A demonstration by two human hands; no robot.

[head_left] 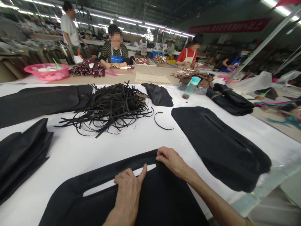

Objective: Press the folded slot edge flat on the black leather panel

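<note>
A black panel of leather-like material lies in front of me, with a long narrow slot cut near its far edge. The white table shows through the slot. My left hand rests on the panel at the slot, its thumb spread away from the fingers. At the panel's far right corner, my right hand is closed, with thumb and fingertips pinching the edge by the slot's end. Its fingertips are partly hidden.
A heap of black strips lies beyond the panel. Another slotted black panel is at right, folded black pieces at left. A turquoise-lidded bottle and pink basin stand farther back. Several people work across the table.
</note>
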